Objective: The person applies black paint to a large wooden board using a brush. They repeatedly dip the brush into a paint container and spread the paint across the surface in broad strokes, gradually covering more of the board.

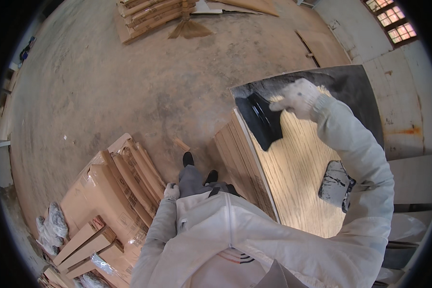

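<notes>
A: What is the right hand (pixel 297 98) doing up there?

B: It is gloved, and its fingers are curled tight around the top of a black spreader (pixel 260 120) whose blade lies flat on the wooden panel (pixel 297 163), near the panel's far left corner. That far edge is already coated dark; the rest shows bare pale grain.

A: And the left hand (pixel 171 191)?

B: Also gloved, hanging by the hip beside the cardboard boxes (pixel 115 187). It touches nothing, and whether its fingers are curled or loose I cannot tell.

A: How would you work that stroke well?

B: My judgement: keep the blade flat and the pressure even, pull along the grain from the dark band toward the near edge, and overlap each pass so no pale strip is left. Mind the panel's left edge above the stacked boards (pixel 235 158), where the coating could run over. The smeared tub (pixel 337 185) sits near the right edge, handy for a refill.
</notes>
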Tool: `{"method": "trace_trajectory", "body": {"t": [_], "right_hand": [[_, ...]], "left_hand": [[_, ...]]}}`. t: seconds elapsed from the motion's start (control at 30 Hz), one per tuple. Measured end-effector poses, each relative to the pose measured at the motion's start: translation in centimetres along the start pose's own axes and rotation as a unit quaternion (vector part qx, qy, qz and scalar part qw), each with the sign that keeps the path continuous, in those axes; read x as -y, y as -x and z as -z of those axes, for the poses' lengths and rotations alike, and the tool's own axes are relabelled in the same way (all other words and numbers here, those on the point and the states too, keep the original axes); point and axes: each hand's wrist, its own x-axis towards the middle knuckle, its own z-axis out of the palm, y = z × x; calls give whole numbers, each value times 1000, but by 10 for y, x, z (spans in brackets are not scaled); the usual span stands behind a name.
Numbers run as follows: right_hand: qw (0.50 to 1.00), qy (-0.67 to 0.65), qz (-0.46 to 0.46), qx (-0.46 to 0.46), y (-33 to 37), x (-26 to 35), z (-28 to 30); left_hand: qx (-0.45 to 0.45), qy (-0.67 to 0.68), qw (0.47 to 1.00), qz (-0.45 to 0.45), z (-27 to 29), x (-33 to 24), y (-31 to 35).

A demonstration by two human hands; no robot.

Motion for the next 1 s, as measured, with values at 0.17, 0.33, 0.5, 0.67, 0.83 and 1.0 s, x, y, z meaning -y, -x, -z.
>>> {"method": "trace_trajectory", "body": {"t": [0.17,0.33,0.5,0.67,0.83,1.0], "right_hand": [[1000,-8,-24,-19,-10,10,22],[998,-10,-40,39,6,28,21],[996,-62,-59,-21,-5,16,13],[988,38,-51,142,34,46,12],[991,-61,-113,-30,8,15,10],[993,-14,-82,78,25,35,11]], "left_hand": [[10,-17,1000,-3,-3,8,-12],[11,-35,999,5,0,9,-4],[20,-29,999,-1,1,-1,-2],[-3,34,999,3,-5,10,2],[14,18,1000,-2,-13,25,-12],[-7,-6,1000,-24,-5,4,-6]]}}
